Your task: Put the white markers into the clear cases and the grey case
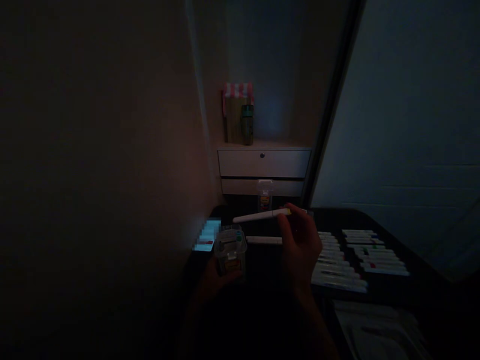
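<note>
In the dim head view, my left hand [217, 276] is wrapped round the lower part of a clear plastic container [240, 255] with an orange-yellow label. A few white markers stand inside it, one showing a blue-green end. My right hand [302, 240] pinches a white marker [255, 216] by its yellow end; the marker lies nearly level, with its other end just above the container's rim, apart from it. Another white marker [263, 240] lies on the dark table beneath. Rows of white markers [339, 275] lie to the right of my right hand.
Farther right is a second group of markers [375, 250]. A second clear container [265, 195] stands at the back. A lit, pixelated screen [208, 235] lies at left, near the wall. A transparent package [378, 325] is at lower right. Behind are drawers [264, 162] and a bottle [247, 125].
</note>
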### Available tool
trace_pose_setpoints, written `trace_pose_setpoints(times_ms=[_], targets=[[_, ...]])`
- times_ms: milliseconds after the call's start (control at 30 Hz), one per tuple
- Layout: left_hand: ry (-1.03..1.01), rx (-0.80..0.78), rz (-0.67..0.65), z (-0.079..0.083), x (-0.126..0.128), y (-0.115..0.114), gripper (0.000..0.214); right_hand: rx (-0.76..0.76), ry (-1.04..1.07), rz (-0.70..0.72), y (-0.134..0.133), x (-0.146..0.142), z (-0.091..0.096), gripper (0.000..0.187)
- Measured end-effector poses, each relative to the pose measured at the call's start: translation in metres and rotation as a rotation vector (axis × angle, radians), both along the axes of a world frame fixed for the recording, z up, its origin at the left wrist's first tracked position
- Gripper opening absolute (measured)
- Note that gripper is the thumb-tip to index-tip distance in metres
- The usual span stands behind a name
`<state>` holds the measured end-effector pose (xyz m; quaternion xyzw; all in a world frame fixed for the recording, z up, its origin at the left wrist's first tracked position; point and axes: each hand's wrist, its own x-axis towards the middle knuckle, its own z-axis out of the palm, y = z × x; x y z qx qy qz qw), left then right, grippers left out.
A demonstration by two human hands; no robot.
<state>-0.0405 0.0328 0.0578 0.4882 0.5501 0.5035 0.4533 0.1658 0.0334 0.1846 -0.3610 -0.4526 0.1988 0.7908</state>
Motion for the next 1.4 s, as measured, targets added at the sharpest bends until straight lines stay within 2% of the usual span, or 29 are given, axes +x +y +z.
trace_pose_setpoints(times_ms=[133,300,567,800,967,1100,1400], targets=[[-0.002,0.014,0.024,-0.001,0.0,0.0,0.07,-0.004,-0.023,0.011,-0.006,-0.003,0.006,0.031],[0.004,0.008,0.029,-0.003,0.001,0.002,0.071,-0.005,-0.084,0.069,-0.006,-0.007,0.003,0.03],[0.011,0.03,0.002,0.003,0.002,-0.001,0.066,0.043,-0.32,0.096,-0.006,-0.009,0.001,0.026],[0.025,0.021,0.019,0.002,0.001,-0.001,0.068,0.056,-0.493,0.22,-0.005,-0.014,0.007,0.026],[0.011,0.043,0.031,0.0,0.001,0.001,0.072,0.05,-0.627,0.287,0.0,-0.016,0.0,0.027],[-0.013,0.055,-0.018,0.004,0.002,0.0,0.068,0.05,-0.72,0.327,0.002,-0.017,-0.007,0.026],[0.003,0.066,0.018,0.007,0.004,-0.001,0.069,0.018,-0.793,0.344,0.004,-0.015,-0.013,0.026]])
